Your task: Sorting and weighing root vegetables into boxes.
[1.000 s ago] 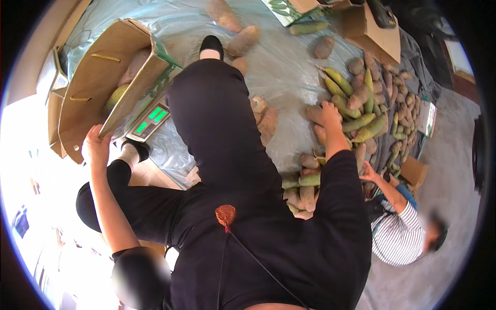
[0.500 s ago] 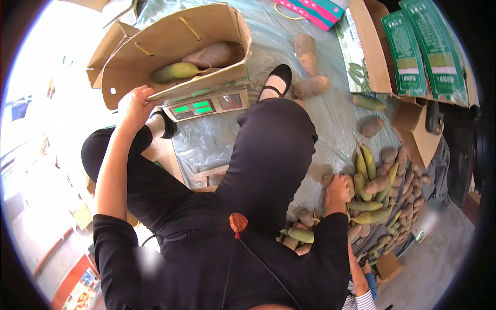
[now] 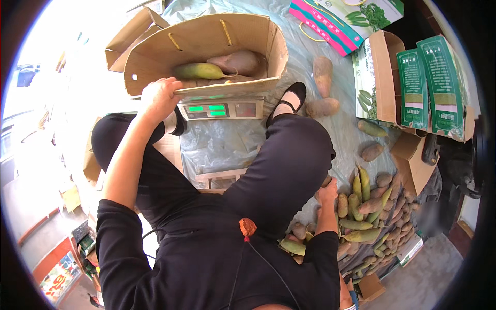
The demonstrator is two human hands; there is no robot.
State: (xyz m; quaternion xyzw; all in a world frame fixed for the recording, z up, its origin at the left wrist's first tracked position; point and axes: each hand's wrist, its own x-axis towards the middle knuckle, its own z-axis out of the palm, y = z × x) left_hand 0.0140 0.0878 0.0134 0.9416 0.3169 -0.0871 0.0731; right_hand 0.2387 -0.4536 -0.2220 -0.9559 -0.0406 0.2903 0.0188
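Note:
My left hand [image 3: 161,96] has its fingers closed over the near rim of an open cardboard box [image 3: 206,27] with yellow cord handles. Inside that box lie a long green radish [image 3: 198,71] and a thick reddish-brown root vegetable [image 3: 240,63]. The box rests on a digital scale [image 3: 219,110] with lit green displays. Beside my right knee, my right hand [image 3: 326,194] is closed around a small brown root vegetable [image 3: 326,181], mostly hidden by the fingers and knee. Just right of this hand is a pile of green radishes [image 3: 365,183] and brown roots [image 3: 400,232].
Two large brown roots [image 3: 322,76] lie on the plastic sheet [image 3: 227,144] past my right foot. Printed cartons [image 3: 413,88] stand at the right, with a pink and teal gift box [image 3: 330,31] beyond. A wooden piece [image 3: 219,175] shows between my legs.
My right hand has drawn away from the pile toward my knee with the brown root. My left hand stays on the box rim. The whole view has shifted slightly.

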